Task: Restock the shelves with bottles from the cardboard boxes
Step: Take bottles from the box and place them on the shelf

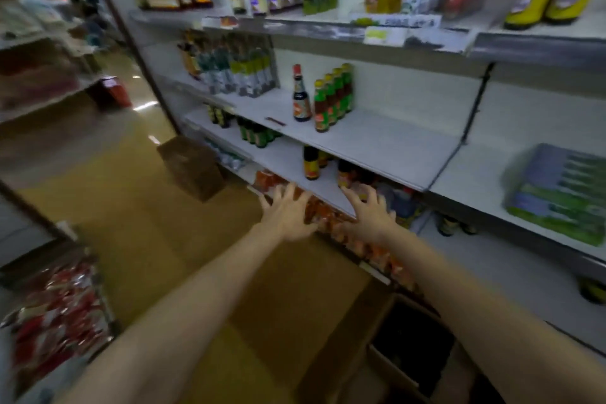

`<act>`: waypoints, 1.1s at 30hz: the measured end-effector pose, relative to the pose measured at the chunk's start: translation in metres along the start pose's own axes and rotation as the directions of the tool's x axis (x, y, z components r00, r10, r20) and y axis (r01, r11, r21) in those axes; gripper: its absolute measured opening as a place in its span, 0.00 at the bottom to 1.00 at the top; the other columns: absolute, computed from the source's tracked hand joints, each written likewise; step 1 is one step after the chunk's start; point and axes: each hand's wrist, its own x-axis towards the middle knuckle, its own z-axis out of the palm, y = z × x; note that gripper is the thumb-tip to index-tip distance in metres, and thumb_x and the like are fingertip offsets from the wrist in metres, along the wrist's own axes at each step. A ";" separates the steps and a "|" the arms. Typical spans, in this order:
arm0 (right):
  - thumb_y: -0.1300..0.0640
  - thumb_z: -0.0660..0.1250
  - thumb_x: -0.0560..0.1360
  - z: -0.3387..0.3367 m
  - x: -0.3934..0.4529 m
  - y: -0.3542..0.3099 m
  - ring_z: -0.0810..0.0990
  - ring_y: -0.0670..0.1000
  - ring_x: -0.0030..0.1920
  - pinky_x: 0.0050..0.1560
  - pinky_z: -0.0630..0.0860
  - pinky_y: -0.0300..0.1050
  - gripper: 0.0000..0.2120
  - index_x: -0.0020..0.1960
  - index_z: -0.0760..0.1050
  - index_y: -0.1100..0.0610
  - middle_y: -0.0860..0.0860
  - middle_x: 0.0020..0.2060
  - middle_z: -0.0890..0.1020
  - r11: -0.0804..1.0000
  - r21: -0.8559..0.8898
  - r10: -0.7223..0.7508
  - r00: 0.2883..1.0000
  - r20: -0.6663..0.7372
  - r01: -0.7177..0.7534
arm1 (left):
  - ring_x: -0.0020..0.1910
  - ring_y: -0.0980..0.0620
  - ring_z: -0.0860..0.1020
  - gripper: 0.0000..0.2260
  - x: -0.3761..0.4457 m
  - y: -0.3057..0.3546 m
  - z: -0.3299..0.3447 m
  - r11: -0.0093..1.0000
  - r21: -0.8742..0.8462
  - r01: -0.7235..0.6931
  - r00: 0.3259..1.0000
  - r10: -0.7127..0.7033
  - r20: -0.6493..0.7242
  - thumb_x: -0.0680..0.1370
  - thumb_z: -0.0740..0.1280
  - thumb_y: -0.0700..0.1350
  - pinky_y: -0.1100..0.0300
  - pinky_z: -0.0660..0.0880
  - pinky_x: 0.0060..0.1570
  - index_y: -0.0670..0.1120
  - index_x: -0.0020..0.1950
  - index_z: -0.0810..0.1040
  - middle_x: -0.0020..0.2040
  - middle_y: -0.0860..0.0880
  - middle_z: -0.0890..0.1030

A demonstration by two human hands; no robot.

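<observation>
Reaching toward low shelf [288,170] edge, left hand [290,215] and right hand [369,218] both spread, holding nothing; between loads by the look. Box [387,367] lower right, contents dark, bottles not discernible. Next: down to box, grip a bottle

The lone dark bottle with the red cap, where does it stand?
In the head view, the red-capped bottle stands mid-frame on the middle shelf, just left of the green-labelled bottles.

Overhead store lighting is dim and greenish-yellow, throwing white glare spots on the glossy tan floor [98,154]. Motion blur smears the whole frame, worst toward the left edge. Wide-angle distortion bends the grey metal shelves [377,138] outward, and labels are unreadable.
</observation>
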 end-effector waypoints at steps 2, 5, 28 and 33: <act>0.40 0.64 0.76 -0.003 0.002 0.023 0.43 0.61 0.76 0.70 0.52 0.67 0.36 0.77 0.48 0.40 0.51 0.77 0.40 0.995 0.004 0.099 0.995 -0.032 -0.098 | 0.76 0.40 0.42 0.32 0.032 0.020 0.004 0.992 0.035 -0.120 0.993 0.119 0.014 0.77 0.62 0.61 0.34 0.44 0.71 0.54 0.77 0.54 0.78 0.48 0.43; 0.43 0.66 0.76 -0.007 0.000 0.051 0.43 0.61 0.76 0.70 0.53 0.68 0.36 0.77 0.50 0.39 0.51 0.77 0.39 0.968 0.029 0.249 0.965 -0.081 -0.248 | 0.76 0.43 0.41 0.32 0.078 0.050 0.011 0.950 0.076 -0.304 0.953 0.301 0.040 0.76 0.62 0.61 0.34 0.45 0.70 0.55 0.77 0.55 0.78 0.49 0.43; 0.42 0.65 0.76 0.196 -0.128 0.112 0.49 0.56 0.76 0.70 0.57 0.62 0.38 0.77 0.44 0.39 0.47 0.77 0.49 0.311 0.515 0.894 0.430 0.126 -0.799 | 0.75 0.42 0.52 0.29 0.078 0.148 0.213 0.509 -0.001 -0.861 0.459 0.778 0.429 0.78 0.63 0.56 0.39 0.50 0.72 0.52 0.76 0.57 0.76 0.46 0.55; 0.45 0.66 0.76 0.286 -0.108 0.157 0.50 0.57 0.76 0.71 0.58 0.63 0.38 0.77 0.45 0.40 0.49 0.77 0.52 0.298 0.539 0.888 0.437 0.147 -0.787 | 0.74 0.41 0.55 0.28 0.100 0.163 0.321 0.590 -0.012 -0.807 0.518 0.718 0.464 0.78 0.63 0.54 0.43 0.55 0.72 0.50 0.75 0.58 0.75 0.43 0.56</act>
